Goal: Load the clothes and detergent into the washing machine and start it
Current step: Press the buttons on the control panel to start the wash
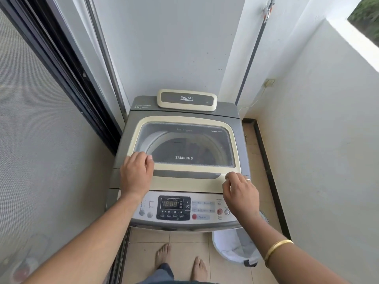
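Note:
A grey and cream top-loading washing machine [180, 111] stands in front of me, its glass lid [190, 144] closed flat. Dark clothes [192, 147] show dimly through the glass inside the drum. My left hand [136, 174] rests on the lid's front left corner, fingers curled over the cream frame. My right hand [241, 192] touches the lid's front right edge beside the recessed handle [186, 174], fingers loosely bent and holding nothing. The control panel [174, 208] below the hands has its display lit, with a red start button [219, 211] at the right.
A white mesh laundry basket [231, 247] stands on the tiled floor at the machine's front right. A sliding screen door [41, 119] runs along the left. White walls close in behind and on the right. My bare feet [180, 263] stand right before the machine.

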`<state>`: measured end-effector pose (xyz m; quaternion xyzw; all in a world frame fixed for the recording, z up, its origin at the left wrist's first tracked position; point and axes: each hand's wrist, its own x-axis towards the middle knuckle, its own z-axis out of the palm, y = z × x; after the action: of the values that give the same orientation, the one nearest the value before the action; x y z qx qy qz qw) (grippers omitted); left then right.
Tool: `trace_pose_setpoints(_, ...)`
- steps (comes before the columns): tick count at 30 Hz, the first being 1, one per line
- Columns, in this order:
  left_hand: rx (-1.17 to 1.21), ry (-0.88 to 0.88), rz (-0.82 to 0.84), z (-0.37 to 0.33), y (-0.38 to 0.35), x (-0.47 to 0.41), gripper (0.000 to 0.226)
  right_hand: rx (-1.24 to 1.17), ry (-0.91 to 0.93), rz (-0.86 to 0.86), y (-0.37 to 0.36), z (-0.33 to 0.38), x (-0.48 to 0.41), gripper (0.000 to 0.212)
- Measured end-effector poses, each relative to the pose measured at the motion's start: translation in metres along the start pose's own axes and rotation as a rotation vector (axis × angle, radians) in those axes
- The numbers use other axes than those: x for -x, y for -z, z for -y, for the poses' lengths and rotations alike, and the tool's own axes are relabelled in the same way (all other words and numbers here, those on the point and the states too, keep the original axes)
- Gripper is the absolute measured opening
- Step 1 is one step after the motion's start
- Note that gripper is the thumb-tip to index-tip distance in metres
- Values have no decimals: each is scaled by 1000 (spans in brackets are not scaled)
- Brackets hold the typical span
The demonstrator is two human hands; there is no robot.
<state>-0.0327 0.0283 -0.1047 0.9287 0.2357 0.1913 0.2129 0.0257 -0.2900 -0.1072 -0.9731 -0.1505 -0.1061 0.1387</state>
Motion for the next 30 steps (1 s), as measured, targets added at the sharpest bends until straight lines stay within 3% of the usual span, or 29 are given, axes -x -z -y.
trace_pose_setpoints(5,-12,-80,30,18,-7,-4,39,-7,8,81,-6,0,13,14)
trace_pose_setpoints(8,3,-116,33,23,-9,-7,37,1,4,157,-10,-6,37,4)
trace_pose_setpoints(11,6,-143,15,25,-10,-7,35,14,-8,210,-10,-15,61,19)
trace_pose_setpoints(16,6,-144,5,27,-15,-6,33,37,8,189,-12,-22,77,39)
trace_pose_setpoints(22,-2,-133,36,28,-17,-9,36,29,9,168,-15,-19,63,21)
trace_pose_setpoints(30,77,-149,34,12,-8,-23,34,6,47,54,-8,-4,23,20)
